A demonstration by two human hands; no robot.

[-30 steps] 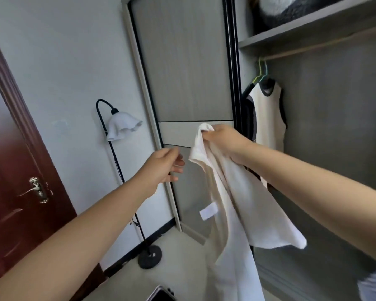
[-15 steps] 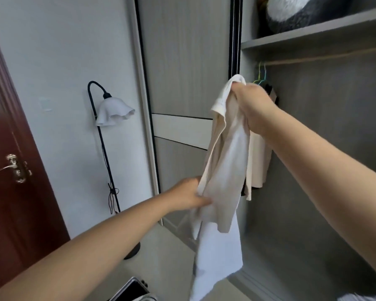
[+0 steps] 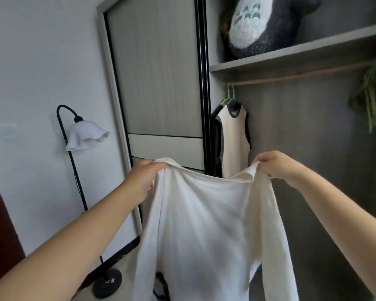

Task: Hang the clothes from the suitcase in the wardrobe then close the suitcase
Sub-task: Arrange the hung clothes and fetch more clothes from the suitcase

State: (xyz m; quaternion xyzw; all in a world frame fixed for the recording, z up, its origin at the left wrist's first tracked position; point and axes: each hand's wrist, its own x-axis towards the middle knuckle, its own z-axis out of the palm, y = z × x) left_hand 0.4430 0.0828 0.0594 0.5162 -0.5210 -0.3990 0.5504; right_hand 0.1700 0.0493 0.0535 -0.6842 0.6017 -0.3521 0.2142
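Before the wardrobe (image 3: 291, 135), white garment (image 3: 206, 224), perhaps a shirt, pinched by left hand (image 3: 142, 180) and right hand (image 3: 276, 165).

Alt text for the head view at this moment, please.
Both hands, left hand and right hand, hold a white garment spread by its top edge before an open wardrobe. A cream sleeveless top hangs on the rail; a floor lamp stands left.

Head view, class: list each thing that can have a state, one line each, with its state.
White shirt: spread open, held up, not hung.
Left hand: grips one shoulder.
Right hand: grips the other shoulder.
Vest: hung on the rail.
Wardrobe door: slid aside.
Lamp: looks unlit.
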